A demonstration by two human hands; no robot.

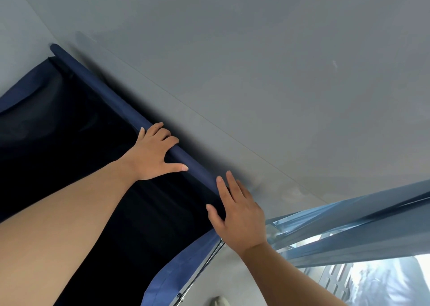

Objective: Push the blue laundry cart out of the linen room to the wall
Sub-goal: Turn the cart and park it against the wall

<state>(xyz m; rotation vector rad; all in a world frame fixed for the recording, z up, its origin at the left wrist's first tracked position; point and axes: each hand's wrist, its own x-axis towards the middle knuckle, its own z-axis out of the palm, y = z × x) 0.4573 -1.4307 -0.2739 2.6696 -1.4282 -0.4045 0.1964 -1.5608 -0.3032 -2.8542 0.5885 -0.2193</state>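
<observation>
Head view, tilted frame. Left forearm [69, 212] fills the lower left, closest to the lens, reaching across the dark open interior of the blue laundry cart [76, 147]. Left hand [152, 155]: fingers curled over the cart's far fabric-covered top rail [111, 97], thumb spread along the near side of the rail; grip closed on the rail. Right hand [239, 215]: flat and open, fingers extended and together, palm laid at the rail's right end near the cart's corner; not wrapped around anything. Whether the palm presses on the fabric or only rests there cannot be told.

Cart position: far rail runs just beside a plain grey wall [256, 61], parallel to it, with a dark shadow between them; contact cannot be judged. Cart's near right edge shows lighter blue fabric and a metal frame tube [204, 266]. Lower right: pale blue bars and a slotted metal piece [337, 280], blurred.
</observation>
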